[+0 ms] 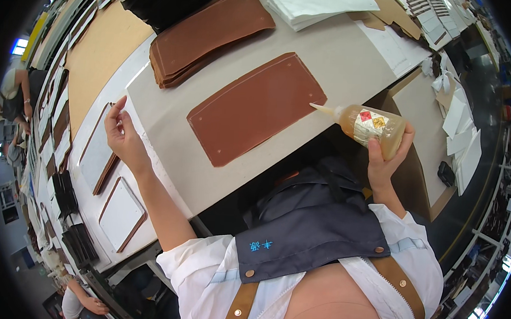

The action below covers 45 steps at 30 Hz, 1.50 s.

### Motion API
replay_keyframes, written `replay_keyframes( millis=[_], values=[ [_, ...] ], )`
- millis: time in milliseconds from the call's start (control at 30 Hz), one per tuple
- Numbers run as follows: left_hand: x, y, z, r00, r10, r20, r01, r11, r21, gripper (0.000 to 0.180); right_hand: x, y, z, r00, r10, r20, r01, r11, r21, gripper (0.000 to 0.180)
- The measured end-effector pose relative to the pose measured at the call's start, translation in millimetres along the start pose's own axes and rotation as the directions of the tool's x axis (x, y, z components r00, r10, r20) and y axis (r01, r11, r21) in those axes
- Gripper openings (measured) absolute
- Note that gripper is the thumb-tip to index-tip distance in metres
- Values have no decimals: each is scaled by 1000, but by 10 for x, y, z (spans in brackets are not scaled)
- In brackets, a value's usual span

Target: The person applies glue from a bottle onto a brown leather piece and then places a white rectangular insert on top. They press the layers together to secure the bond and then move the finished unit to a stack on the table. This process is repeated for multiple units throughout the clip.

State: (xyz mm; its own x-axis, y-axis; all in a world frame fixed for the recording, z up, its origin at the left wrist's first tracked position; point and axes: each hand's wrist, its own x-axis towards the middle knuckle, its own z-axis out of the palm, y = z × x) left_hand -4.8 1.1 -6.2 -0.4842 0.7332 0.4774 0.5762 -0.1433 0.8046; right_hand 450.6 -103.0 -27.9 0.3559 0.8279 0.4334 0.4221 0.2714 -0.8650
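A flat brown leather panel [255,107] with a pale stitched outline lies on the grey worktable [342,54] in front of me. My right hand [387,158] grips a translucent squeeze bottle of yellowish glue [368,126], held sideways with its nozzle pointing at the panel's right edge. My left hand [121,132] rests at the table's left edge, fingers pinched on a thin white sheet [135,118].
A stack of similar brown panels [207,33] lies behind the single one. White sheets [315,5] and black pieces [165,2] sit farther back. White boards with brown frames [120,213] lie to the left. Other people work at far left. A small black object [445,172] lies on a side surface at right.
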Motion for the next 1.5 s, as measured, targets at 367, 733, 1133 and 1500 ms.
replay_keyframes(
  millis=[367, 733, 1133, 1500],
  values=[
    [-2, 7, -3, 999, 47, -7, -47, 999, -8, 25, -142, -110, 304, 971, -135, 199, 97, 977, 189, 71],
    [-4, 40, -7, 999, 42, -20, -42, 999, 6, 22, -226, -233, 693, 864, -326, 384, 125, 877, 463, 74],
    [-8, 72, -21, 997, 72, -36, -72, 997, 5, 24, -315, -443, 1143, 712, -477, 515, 127, 809, 574, 82],
    [-21, 101, -32, 998, 43, -55, -43, 999, -4, 26, 616, -278, 964, 846, 220, 486, -530, 236, 815, 52]
  ],
)
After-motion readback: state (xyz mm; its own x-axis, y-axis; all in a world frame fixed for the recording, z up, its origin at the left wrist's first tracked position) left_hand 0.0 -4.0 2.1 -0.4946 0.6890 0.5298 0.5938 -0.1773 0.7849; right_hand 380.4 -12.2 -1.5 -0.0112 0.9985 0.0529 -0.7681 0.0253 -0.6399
